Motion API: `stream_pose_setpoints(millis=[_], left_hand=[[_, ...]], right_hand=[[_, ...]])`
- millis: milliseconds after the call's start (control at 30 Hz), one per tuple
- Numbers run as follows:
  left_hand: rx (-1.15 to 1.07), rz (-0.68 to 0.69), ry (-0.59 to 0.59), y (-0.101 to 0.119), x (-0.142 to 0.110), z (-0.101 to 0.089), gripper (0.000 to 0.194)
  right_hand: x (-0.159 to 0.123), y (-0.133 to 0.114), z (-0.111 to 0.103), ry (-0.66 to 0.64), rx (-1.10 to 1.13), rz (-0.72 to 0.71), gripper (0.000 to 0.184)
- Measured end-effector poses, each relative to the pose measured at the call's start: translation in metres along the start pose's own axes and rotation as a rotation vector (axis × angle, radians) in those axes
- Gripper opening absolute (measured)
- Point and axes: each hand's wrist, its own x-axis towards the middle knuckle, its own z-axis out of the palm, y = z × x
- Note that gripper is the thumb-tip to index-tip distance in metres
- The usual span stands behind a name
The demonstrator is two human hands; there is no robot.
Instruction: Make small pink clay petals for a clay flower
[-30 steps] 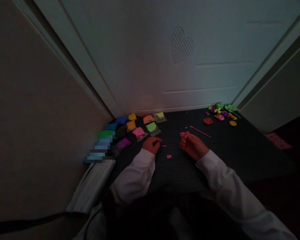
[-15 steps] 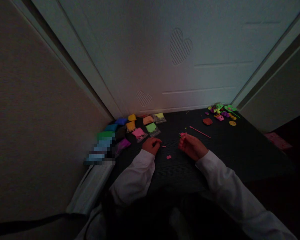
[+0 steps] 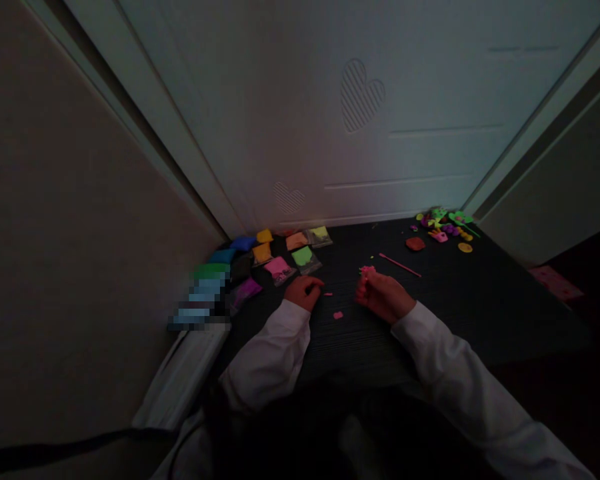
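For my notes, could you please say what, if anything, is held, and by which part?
The right hand pinches a small, lumpy pink piece by its near end; the left hand holds nothing visible.

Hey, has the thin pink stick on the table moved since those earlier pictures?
No: the pink stick shows no visible shift, judged against the larger heart on the white panel.

The left sleeve (image 3: 275,350) and right sleeve (image 3: 453,367) are long, loose and pale, close to white, their cloth creased and folded along the forearms. Each ends in a plain edge at the wrist, and the left grip (image 3: 301,293) and right grip (image 3: 385,297) are bare. Low down, a dark mass (image 3: 290,433), hair or clothing, is too dim to tell; a greyish patch (image 3: 351,437) shows in it.
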Motion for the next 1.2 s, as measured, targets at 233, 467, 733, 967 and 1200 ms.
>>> stream_pose_setpoints(millis=[233, 467, 733, 967, 1200], left_hand=[[0.009, 0.021, -0.004, -0.0018, -0.0001, 0.0001, 0.018], [-0.008, 0.008, 0.001, -0.0032, 0.0002, 0.0018, 0.017], [-0.022, -0.005, 0.009, -0.0013, -0.0005, 0.0010, 0.017], [-0.038, 0.003, -0.001, -0.0013, -0.0002, -0.0004, 0.016], [-0.034, 0.046, -0.025, -0.0052, 0.0009, 0.0013, 0.017]], right_hand=[[-0.0014, -0.0011, 0.0009, -0.022, -0.006, -0.026, 0.010], [-0.0008, -0.0008, -0.0002, -0.005, -0.015, -0.006, 0.013], [-0.0021, -0.0018, 0.0023, -0.011, -0.008, -0.053, 0.011], [-0.0002, -0.0010, 0.0020, 0.027, -0.021, -0.020, 0.011], [0.0006, -0.0028, 0.0024, -0.014, 0.003, -0.051, 0.012]])
